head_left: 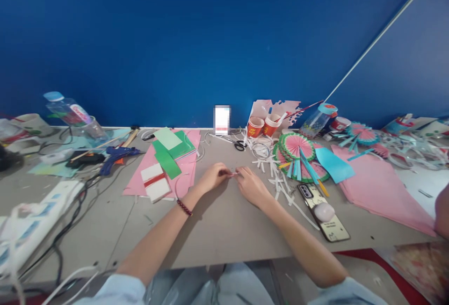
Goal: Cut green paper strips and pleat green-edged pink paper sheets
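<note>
Near the middle of the table, my left hand (pixel 213 177) and my right hand (pixel 250 186) meet at the fingertips. Both pinch a small pink strip (pixel 233 174), apparently paper, mostly covered by the fingers. Left of my left hand lie pink sheets (pixel 135 185) with green paper (pixel 169 162) and a white pad with a red band (pixel 155 182) on top. Beyond my hands rest black-handled scissors (pixel 240 145). To the right of my right hand are white paper strips (pixel 278 185) and pleated watermelon-patterned paper fans (pixel 298 148).
A phone with a rounded case on it (pixel 335 225) lies at right, beside more pink sheets (pixel 382 197). Red paper cups (pixel 256 127) stand by the blue wall. A blue glue gun (pixel 117 155), a bottle (pixel 70 108), cables and a power strip (pixel 42 218) crowd the left.
</note>
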`<state>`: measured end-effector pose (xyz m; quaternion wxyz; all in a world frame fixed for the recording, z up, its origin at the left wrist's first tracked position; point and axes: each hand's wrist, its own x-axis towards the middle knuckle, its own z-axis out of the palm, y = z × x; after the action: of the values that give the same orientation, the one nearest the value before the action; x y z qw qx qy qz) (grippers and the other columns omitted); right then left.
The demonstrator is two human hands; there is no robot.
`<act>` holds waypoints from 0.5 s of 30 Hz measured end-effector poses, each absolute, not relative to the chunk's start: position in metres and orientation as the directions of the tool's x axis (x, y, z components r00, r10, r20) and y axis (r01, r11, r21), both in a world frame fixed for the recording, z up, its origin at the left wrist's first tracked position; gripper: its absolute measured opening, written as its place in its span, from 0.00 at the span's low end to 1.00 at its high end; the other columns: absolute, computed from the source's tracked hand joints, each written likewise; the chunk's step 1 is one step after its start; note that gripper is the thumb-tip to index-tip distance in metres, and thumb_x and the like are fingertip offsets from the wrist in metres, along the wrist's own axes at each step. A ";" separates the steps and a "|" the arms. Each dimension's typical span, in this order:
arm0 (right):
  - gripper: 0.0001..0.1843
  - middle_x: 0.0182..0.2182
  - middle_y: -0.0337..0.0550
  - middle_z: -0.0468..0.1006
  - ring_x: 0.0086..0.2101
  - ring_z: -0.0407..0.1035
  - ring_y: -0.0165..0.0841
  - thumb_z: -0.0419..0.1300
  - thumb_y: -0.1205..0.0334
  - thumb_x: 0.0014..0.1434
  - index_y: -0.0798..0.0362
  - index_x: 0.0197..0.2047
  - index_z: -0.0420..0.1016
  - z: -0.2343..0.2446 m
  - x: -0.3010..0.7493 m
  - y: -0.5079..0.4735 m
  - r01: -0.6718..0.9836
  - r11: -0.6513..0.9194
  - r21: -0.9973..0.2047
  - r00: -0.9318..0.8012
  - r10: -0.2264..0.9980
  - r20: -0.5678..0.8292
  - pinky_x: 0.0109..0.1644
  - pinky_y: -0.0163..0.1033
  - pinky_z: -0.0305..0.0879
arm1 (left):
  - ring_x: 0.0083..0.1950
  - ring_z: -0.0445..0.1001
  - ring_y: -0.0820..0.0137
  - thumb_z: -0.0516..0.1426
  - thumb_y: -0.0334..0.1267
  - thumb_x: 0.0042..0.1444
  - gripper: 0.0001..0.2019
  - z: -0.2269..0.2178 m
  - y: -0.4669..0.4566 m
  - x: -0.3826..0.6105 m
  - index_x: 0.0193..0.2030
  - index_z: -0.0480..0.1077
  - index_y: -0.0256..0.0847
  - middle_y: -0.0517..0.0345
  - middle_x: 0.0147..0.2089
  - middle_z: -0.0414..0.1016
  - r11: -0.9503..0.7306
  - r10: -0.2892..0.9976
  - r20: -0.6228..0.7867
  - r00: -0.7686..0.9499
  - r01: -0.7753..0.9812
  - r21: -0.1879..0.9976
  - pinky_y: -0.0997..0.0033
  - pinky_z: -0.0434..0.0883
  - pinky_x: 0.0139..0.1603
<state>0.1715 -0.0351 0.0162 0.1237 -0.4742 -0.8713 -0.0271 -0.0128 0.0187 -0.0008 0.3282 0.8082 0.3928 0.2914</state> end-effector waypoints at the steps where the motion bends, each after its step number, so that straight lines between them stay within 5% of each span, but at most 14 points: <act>1: 0.14 0.46 0.54 0.73 0.47 0.64 0.42 0.52 0.74 0.60 0.57 0.45 0.75 0.016 0.171 -0.035 0.830 0.553 -0.073 -0.522 0.816 0.247 0.53 0.45 0.64 | 0.34 0.71 0.71 0.58 0.41 0.57 0.08 -0.001 0.019 -0.013 0.33 0.77 0.40 0.56 0.35 0.75 -0.474 0.827 0.213 0.521 0.442 0.761 0.72 0.67 0.39; 7: 0.13 0.39 0.51 0.76 0.43 0.67 0.39 0.51 0.73 0.61 0.56 0.42 0.76 0.013 0.172 -0.034 0.813 0.577 -0.076 -0.539 0.795 0.278 0.50 0.42 0.64 | 0.33 0.70 0.72 0.58 0.39 0.56 0.07 -0.001 0.019 -0.011 0.32 0.77 0.41 0.56 0.34 0.75 -0.445 0.849 0.192 0.492 0.469 0.763 0.73 0.66 0.36; 15: 0.15 0.39 0.52 0.78 0.42 0.70 0.38 0.50 0.74 0.61 0.57 0.45 0.75 0.013 0.168 -0.036 0.855 0.512 -0.086 -0.490 0.851 0.190 0.49 0.41 0.66 | 0.31 0.69 0.72 0.60 0.49 0.54 0.14 -0.004 0.020 -0.010 0.31 0.76 0.40 0.57 0.33 0.74 -0.380 0.882 0.151 0.446 0.484 0.789 0.73 0.66 0.34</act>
<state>0.1679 -0.0361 0.0127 0.1044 -0.4938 -0.8632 -0.0097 -0.0099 0.0196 -0.0044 0.3429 0.7782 0.4387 0.2905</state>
